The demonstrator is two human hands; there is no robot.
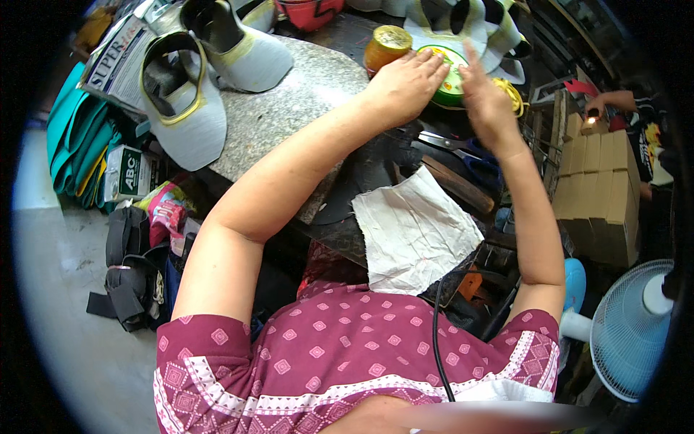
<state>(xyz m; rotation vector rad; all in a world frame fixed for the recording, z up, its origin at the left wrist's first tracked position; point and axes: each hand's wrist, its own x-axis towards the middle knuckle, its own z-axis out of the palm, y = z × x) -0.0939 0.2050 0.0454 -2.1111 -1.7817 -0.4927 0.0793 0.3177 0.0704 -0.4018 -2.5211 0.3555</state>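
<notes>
My left hand (408,83) lies with outstretched fingers over the left side of a round green-rimmed tin (452,66) with a bright patterned top. Its thumb is out of sight. At the tin's right side is my right hand (490,105), its fingers smeared by motion. An amber jar (387,50) with a yellowish crusted top stands just beyond my left hand. Scissors (448,141) with dark blue handles lie below the hands, beside a worn wooden bar (459,184). Closer to my body, a creased off-white cloth (416,231) hangs over the bench edge.
A speckled stone slab (278,119) covers the bench's left. Grey shoe-like uppers (191,137) with yellowish edges stand on it; several more (455,29) are at the back. Green folded material (76,145) sits far left. Cardboard boxes (596,188) and a fan (629,333) stand right, near another person's hand (611,101).
</notes>
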